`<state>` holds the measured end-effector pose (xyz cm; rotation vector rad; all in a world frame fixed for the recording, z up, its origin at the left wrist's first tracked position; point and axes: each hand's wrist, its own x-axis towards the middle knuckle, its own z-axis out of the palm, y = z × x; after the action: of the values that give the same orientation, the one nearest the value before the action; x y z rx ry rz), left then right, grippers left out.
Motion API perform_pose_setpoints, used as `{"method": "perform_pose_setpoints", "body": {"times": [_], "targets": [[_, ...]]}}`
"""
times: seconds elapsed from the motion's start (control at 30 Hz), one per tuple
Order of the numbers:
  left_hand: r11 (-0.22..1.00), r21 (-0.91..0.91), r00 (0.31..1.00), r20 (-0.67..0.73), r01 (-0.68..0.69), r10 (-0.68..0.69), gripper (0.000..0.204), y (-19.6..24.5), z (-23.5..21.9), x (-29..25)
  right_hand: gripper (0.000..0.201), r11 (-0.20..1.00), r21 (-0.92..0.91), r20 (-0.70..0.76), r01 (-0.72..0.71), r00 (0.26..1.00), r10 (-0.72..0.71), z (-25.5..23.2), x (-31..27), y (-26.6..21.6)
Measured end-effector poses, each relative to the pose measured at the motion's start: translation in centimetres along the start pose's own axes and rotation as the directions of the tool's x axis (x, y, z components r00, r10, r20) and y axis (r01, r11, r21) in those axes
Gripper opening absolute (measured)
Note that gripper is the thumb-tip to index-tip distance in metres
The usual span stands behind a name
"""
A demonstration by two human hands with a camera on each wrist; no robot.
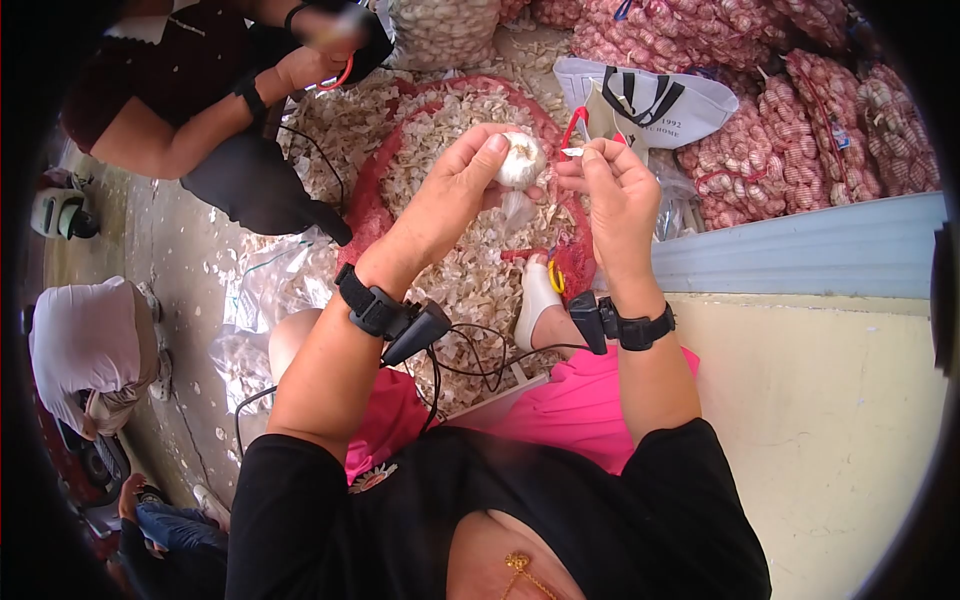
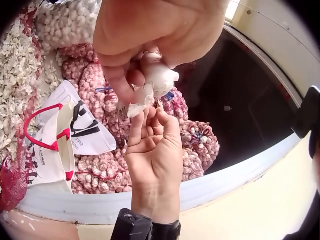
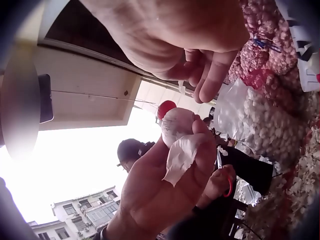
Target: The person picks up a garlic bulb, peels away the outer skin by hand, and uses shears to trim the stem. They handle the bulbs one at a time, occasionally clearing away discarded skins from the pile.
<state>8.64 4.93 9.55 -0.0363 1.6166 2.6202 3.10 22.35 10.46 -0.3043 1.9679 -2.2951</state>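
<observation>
A white garlic bulb (image 1: 521, 161) is gripped between the thumb and fingers of my left hand (image 1: 450, 190). In the right wrist view a loose flap of papery skin (image 3: 181, 157) hangs by the bulb (image 3: 177, 124), against the left fingers. My right hand (image 1: 620, 195) is a short way to the right, its thumb and index finger pinching a small white piece of skin (image 1: 573, 152). In the left wrist view the right hand (image 2: 154, 155) is below the bulb (image 2: 160, 79), its fingertips close to the hanging skin (image 2: 141, 100).
Below the hands lies a red mesh sack (image 1: 370, 190) spread under garlic skins (image 1: 440, 330). A white bag (image 1: 690, 108) and full net sacks of garlic (image 1: 745, 160) stand at the upper right, beside a pale ledge (image 1: 800, 235). Another person (image 1: 215, 130) sits at the upper left.
</observation>
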Motion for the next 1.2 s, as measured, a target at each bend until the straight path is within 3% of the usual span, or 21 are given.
{"method": "perform_pose_setpoints", "body": {"times": [0.03, 0.1, 0.13, 0.2, 0.23, 0.47, 0.53, 0.67, 0.73, 0.77, 0.83, 0.87, 0.93, 1.13, 1.2], "targets": [[1.000, 0.001, 1.000, 0.000, -0.001, 0.001, 0.037, 0.0, -0.1, 0.1, 0.013, 1.000, 0.001, 0.000, 0.001, 1.000, -0.001, -0.1, 0.3, 0.3], [0.998, 0.052, 0.998, -0.053, 0.022, -0.019, 0.034, 0.1, -0.2, 0.3, 0.020, 0.958, -0.177, -0.032, 0.225, 0.972, -0.234, -0.1, 0.7, 0.6], [0.998, 0.052, 0.998, -0.053, 0.023, -0.020, 0.034, 0.1, -0.2, 0.2, 0.020, 0.958, -0.177, -0.032, 0.225, 0.972, -0.234, 0.1, 0.4, 0.3], [0.998, -0.013, 0.997, -0.049, 0.053, -0.054, 0.032, 0.2, -0.1, 0.2, 0.026, 0.954, -0.222, 0.151, 0.201, 0.974, -0.169, 0.9, -0.5, -0.5], [0.998, -0.013, 0.997, -0.051, 0.054, -0.055, 0.032, 0.0, -0.2, 0.2, 0.025, 0.923, -0.267, 0.198, 0.278, 0.953, -0.230, 1.0, -0.6, -0.1], [0.996, 0.060, 0.997, -0.053, 0.061, -0.058, 0.033, -1.3, -0.7, 0.5, 0.015, 0.821, -0.387, 0.198, 0.419, 0.908, -0.369, 1.2, -1.1, 0.1], [0.994, 0.098, 0.997, -0.062, 0.053, -0.047, 0.034, -1.4, -0.7, 0.6, 0.014, 0.683, -0.515, 0.240, 0.518, 0.852, -0.465, 1.1, -1.2, 0.5], [0.994, 0.078, 0.993, -0.092, 0.075, -0.068, 0.034, -1.4, -0.4, 0.4, 0.013, 0.699, -0.462, 0.248, 0.545, 0.837, -0.488, 1.0, -0.9, 0.9], [0.994, 0.075, 0.993, -0.096, 0.078, -0.071, 0.034, -1.4, -0.4, 0.3, 0.012, 0.557, -0.572, 0.298, 0.602, 0.785, -0.543, 1.0, -0.9, 0.9], [0.990, 0.092, 0.990, -0.094, 0.110, -0.101, 0.034, -1.4, -0.5, 0.2, 0.012, 0.558, -0.572, 0.295, 0.601, 0.786, -0.543, 1.0, -0.9, 0.9], [0.983, 0.113, 0.987, -0.092, 0.143, -0.133, 0.034, -1.3, -0.5, 0.2, 0.012, 0.435, -0.635, 0.347, 0.639, 0.738, -0.578, 1.0, -0.9, 0.9], [0.986, 0.107, 0.990, -0.067, 0.130, -0.123, 0.034, -1.2, -0.5, 0.2, 0.012, 0.437, -0.634, 0.344, 0.638, 0.739, -0.579, 1.1, -0.9, 0.9], [0.987, 0.106, 0.993, -0.041, 0.117, -0.114, 0.034, -0.9, -0.5, 0.2, 0.010, 0.624, -0.566, 0.225, 0.539, 0.829, -0.512, 1.3, -0.9, 0.9], [0.959, 0.212, 0.982, -0.051, 0.190, -0.183, 0.036, 0.4, -0.2, 0.0, 0.006, 0.745, -0.526, 0.182, 0.410, 0.910, -0.373, 1.2, -1.2, 0.7], [0.966, 0.235, 0.993, -0.069, 0.108, -0.094, 0.038, 0.0, -0.4, 0.3, 0.006, 0.791, -0.503, 0.164, 0.350, 0.936, -0.310, 1.2, -1.2, 0.8]]}}
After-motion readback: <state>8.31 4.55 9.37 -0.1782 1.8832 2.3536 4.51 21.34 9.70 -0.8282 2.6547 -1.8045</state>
